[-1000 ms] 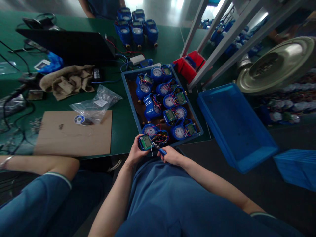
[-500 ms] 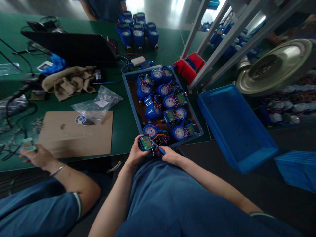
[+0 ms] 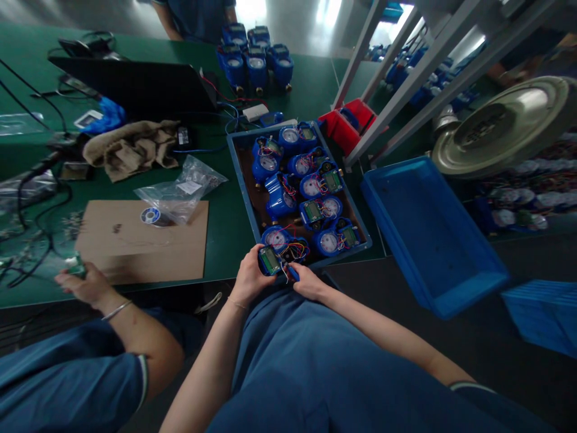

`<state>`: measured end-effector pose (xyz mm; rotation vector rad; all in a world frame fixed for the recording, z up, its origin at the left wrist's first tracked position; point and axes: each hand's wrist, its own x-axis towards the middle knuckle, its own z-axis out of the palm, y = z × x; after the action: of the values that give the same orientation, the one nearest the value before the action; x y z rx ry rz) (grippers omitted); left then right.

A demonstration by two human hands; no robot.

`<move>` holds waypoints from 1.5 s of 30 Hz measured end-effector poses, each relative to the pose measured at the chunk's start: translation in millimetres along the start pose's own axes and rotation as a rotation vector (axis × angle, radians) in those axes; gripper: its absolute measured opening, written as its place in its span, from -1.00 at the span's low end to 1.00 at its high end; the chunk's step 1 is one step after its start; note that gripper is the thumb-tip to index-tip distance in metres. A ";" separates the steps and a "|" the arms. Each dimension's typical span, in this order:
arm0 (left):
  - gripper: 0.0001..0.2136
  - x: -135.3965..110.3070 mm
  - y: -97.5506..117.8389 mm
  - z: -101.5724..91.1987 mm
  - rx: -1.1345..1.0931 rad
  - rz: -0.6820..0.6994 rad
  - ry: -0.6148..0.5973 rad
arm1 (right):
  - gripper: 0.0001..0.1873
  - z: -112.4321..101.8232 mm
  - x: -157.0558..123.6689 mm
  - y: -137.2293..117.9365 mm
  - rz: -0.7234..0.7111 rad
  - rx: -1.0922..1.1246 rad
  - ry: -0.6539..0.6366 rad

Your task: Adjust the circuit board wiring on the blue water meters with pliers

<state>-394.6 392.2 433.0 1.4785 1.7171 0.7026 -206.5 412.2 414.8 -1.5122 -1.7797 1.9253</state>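
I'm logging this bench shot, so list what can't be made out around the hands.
Head view only:
- Tool in the right hand: only a blue handle shows; its tip is lost among the wires.
- Board in the left hand: display too small to read.
- Meter dials in the tray: too small and blurred.
- Co-worker's hand: hides most of a small green item.

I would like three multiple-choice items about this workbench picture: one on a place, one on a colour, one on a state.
1. Where does the tray of meters lie?
A. on the green table
B. inside the empty blue bin
C. on the cardboard sheet

2. What colour is the small bin beside the metal frame?
A. yellow
B. red
C. white

3. What is the left hand doing?
A. resting flat on the table
B. gripping the green circuit board
C. holding the cloth

Answers: 1 A, green table shows around the tray. 2 B, its walls are red. 3 B, its fingers wrap the board's edge.
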 end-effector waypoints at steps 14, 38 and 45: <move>-0.33 -3.9 2.7 -14.4 -0.162 -0.117 -0.132 | -0.68 -3.2 -3.6 -11.6 0.006 -0.181 0.005; -0.36 -97.0 51.6 -93.3 0.222 -0.225 -0.151 | -0.22 27.7 -22.8 -57.6 -0.292 -0.279 -0.324; -0.36 -102.6 64.0 -91.8 0.271 -0.287 -0.153 | -0.25 31.7 -30.7 -50.1 -0.359 -0.235 -0.341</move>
<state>-428.3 309.1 555.5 1.3812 1.9072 0.2068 -239.2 385.4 466.4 -0.8604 -2.2984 1.9243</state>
